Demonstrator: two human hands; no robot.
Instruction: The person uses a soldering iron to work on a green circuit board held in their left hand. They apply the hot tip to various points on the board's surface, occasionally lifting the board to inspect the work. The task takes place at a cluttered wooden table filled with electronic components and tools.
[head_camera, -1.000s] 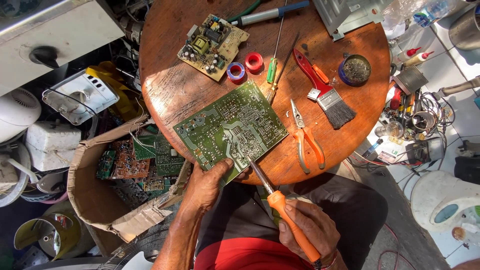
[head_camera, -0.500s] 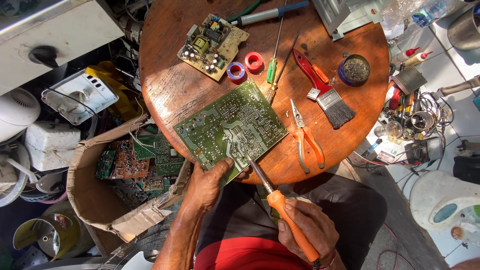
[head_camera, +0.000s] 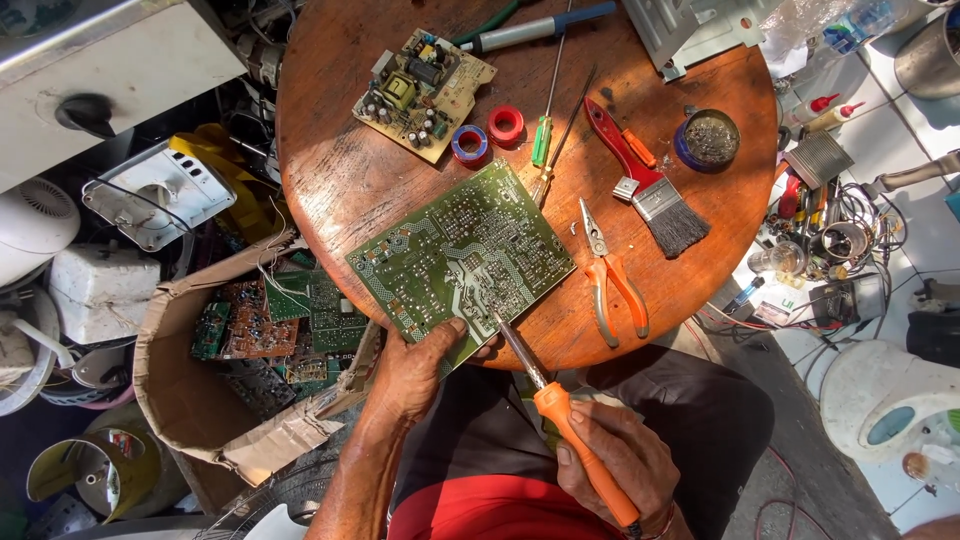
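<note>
A green circuit board (head_camera: 450, 255) lies solder side up at the near edge of a round wooden table (head_camera: 340, 180). My left hand (head_camera: 415, 370) grips the board's near corner, thumb on top. My right hand (head_camera: 615, 460) holds an orange-handled soldering iron (head_camera: 570, 425); its metal tip touches the board near its near edge.
On the table lie a tan circuit board (head_camera: 422, 92), blue tape roll (head_camera: 468, 145), red tape roll (head_camera: 506, 124), screwdrivers (head_camera: 545, 120), red-handled brush (head_camera: 650, 185), orange pliers (head_camera: 610, 280) and a round tin (head_camera: 708, 138). A cardboard box of boards (head_camera: 240, 350) stands at left. Cluttered tools lie at right.
</note>
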